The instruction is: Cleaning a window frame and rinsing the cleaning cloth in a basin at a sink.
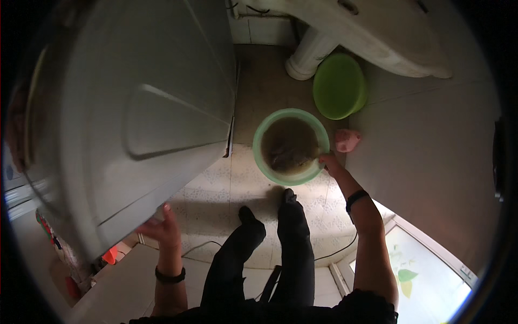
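Observation:
A pale green plastic basin (257, 156) holds murky brown water (289, 131), with something dark, perhaps cloth, partly under the surface. My right hand (331, 164) grips the basin's near right rim, thumb over the inner edge. To the left rises a large white appliance (174, 117) with a recessed side panel. My left hand (164, 229) is at its near lower edge, thumb raised and apart. Some fingers of that hand are blurred or hidden by the edge, so firm contact is unclear.
A brighter green tub (338, 87) leans tilted beside the white pedestal (305, 60) of a washbasin (388, 32). A crumpled pink item (347, 140) lies by the right wall. Behind me are a dark cable (340, 253) and a door panel with leaf decorations (408, 263).

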`<action>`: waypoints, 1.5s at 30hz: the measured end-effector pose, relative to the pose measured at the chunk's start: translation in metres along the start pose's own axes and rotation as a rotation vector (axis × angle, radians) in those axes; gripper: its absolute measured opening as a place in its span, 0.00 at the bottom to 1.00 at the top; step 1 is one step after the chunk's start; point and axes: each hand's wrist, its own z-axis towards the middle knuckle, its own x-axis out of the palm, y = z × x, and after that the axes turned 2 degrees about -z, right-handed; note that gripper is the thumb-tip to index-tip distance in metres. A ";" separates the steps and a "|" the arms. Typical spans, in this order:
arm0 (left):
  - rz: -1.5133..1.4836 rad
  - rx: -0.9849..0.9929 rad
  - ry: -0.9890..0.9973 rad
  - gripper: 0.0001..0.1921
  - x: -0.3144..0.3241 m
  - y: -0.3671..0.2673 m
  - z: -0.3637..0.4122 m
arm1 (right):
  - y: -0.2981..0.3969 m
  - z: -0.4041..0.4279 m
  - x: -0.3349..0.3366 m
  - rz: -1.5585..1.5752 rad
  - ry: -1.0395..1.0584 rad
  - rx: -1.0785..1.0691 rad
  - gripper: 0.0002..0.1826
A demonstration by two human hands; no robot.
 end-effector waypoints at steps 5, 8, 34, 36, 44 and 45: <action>0.255 0.198 -0.155 0.42 0.038 0.026 -0.009 | -0.026 0.114 0.038 -0.149 0.071 -0.008 0.16; 0.520 0.149 -0.243 0.43 0.054 0.037 -0.022 | -0.031 0.183 0.043 -0.365 0.069 0.076 0.24; 0.499 -0.116 -0.539 0.35 0.156 0.096 -0.062 | 0.077 0.386 0.111 -0.815 0.525 0.166 0.12; 0.481 -0.117 -0.519 0.35 0.160 0.102 -0.063 | 0.103 0.410 0.111 -0.997 0.478 0.042 0.13; 0.475 -0.125 -0.488 0.34 0.175 0.116 -0.069 | 0.089 0.577 0.191 -1.501 -0.137 -1.149 0.19; 0.480 -0.128 -0.489 0.34 0.177 0.117 -0.070 | 0.085 0.580 0.209 -1.447 -0.073 -1.107 0.20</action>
